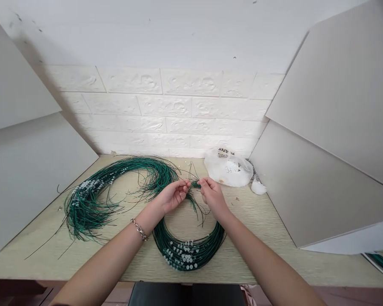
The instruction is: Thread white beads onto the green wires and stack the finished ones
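So the right hand (212, 193) has thumb and finger pinched on some thin green strands (196, 184), and just left of it the left hand (175, 196) has its fingertips drawn in close to the same spot, other fingers curled; too small for me to tell if a strand is between them. Below both hands, on the near side, there's a round coil of thin dark-green and black wire-like strands with small white round pieces (187, 258) bunched along its front, lying flat on a pale wood-grain tabletop (255, 212). A loose, curved bundle of green and black strands with white bits (89, 199) sprawls out to the left of the left hand, ends fanning everywhere. Just beyond the right hand, a bit further right, sits a crumpled translucent white plastic bag (214, 169). There's also a silvery chain bracelet (139, 229) on the left wrist.
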`<action>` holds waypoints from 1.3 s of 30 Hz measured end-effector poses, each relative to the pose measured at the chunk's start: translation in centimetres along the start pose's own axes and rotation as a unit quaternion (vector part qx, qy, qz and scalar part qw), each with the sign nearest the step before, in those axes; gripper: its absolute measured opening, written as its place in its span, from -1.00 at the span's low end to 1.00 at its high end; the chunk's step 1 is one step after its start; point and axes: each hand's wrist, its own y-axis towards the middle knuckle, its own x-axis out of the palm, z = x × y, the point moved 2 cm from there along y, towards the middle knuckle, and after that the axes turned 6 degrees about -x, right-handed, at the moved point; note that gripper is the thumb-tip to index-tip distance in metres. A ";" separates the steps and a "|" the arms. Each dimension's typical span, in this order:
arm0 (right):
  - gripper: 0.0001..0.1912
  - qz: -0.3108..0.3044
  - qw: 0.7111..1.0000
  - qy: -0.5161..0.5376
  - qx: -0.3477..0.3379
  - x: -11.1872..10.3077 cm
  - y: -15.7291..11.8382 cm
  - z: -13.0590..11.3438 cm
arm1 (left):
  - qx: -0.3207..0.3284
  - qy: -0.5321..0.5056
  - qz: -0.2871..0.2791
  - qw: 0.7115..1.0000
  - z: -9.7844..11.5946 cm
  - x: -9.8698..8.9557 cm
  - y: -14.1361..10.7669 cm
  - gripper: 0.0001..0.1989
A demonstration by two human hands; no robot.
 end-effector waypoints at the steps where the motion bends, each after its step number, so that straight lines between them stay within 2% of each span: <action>1: -0.63 0.000 1.000 0.005 0.018 0.0 0.2 0.4 | -0.013 -0.006 -0.013 1.000 -0.2 0.1 -0.1 -0.88; 3: -0.63 0.004 0.998 0.015 0.055 -0.1 0.4 1.0 | -0.035 -0.010 -0.031 0.999 -0.6 0.3 -0.1 -0.83; 6: -0.64 0.011 0.995 0.024 0.096 0.0 0.5 1.4 | -0.049 -0.013 -0.023 0.998 -1.2 0.3 0.0 -0.81; 10: -0.69 -0.011 0.994 0.035 0.098 0.2 0.2 1.1 | -0.052 0.011 0.011 0.999 -1.6 0.1 0.0 -0.88; 12: -0.73 -0.022 0.994 0.050 0.090 0.4 0.0 0.8 | -0.019 0.056 0.033 0.998 -1.7 0.2 0.0 -0.90; 14: -0.71 -0.030 0.994 0.071 0.077 0.4 -0.2 0.6 | 0.034 0.124 0.040 0.991 -1.7 0.5 -0.2 -0.84; 17: -0.65 -0.054 0.993 0.090 0.058 0.4 -0.3 0.2 | 0.106 0.233 0.024 0.966 -1.6 1.1 -0.7 -0.72; 20: -0.51 -0.104 0.991 0.062 0.061 0.3 -0.4 -0.3 | 0.144 0.312 0.017 0.939 -1.4 1.5 -1.1 -0.71; 24: -0.33 -0.188 0.971 0.076 0.127 0.2 -0.7 -1.2 | 0.154 0.329 -0.020 0.931 -1.3 1.6 -1.1 -0.71; 26: -0.31 -0.200 0.960 0.107 0.168 0.0 -0.9 -1.4 | 0.150 0.318 -0.042 0.935 -1.3 1.5 -0.9 -0.73; 31: -0.25 -0.188 0.953 0.117 0.205 -0.1 -1.2 -1.3 | 0.133 0.351 -0.057 0.925 -1.7 1.1 -0.6 -0.81; 35: -0.30 -0.200 0.956 0.089 0.197 -0.1 -1.0 -1.5 | 0.139 0.350 -0.052 0.925 -1.9 1.4 -0.9 -0.80; 37: -0.34 -0.170 0.971 0.039 0.164 -0.9 -0.3 -2.0 | 0.147 0.304 -0.050 0.940 -1.6 1.6 -1.1 -0.79; 39: -0.40 -0.102 0.988 -0.036 0.107 -2.6 0.7 -3.0 | 0.165 0.232 -0.041 0.958 -1.0 1.7 -1.4 -0.80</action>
